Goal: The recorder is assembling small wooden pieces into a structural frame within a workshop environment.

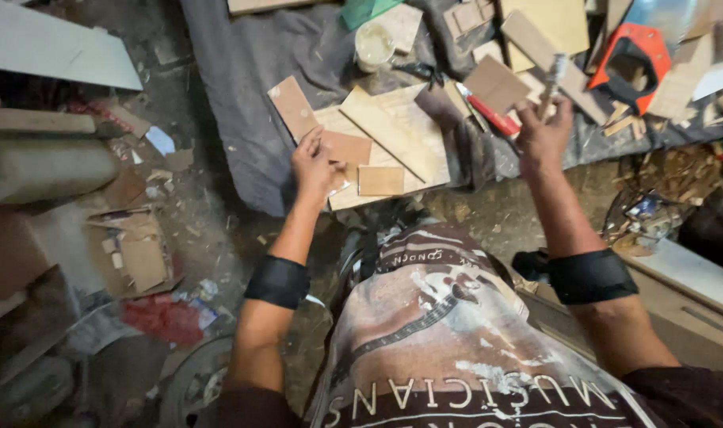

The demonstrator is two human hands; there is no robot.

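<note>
My left hand (314, 165) rests on a brown rectangular wood piece (347, 147), gripping its left edge on a pale plywood board (401, 127). A small square wood piece (381, 181) lies just to its right, and a longer brown piece (291, 107) lies above the hand. My right hand (542, 135) is raised over the grey cloth (250, 95), fingers closed around a thin pale stick-like tool (553, 79) that points upward. A red-handled tool (492, 117) lies on the cloth to the left of that hand.
Wood offcuts (536, 36), a round white tub (375, 43) and an orange handsaw handle (635, 59) crowd the far cloth. Cardboard scraps (135, 254) and red debris (163, 317) litter the dirt floor at left. A pale slab (686, 277) lies at right.
</note>
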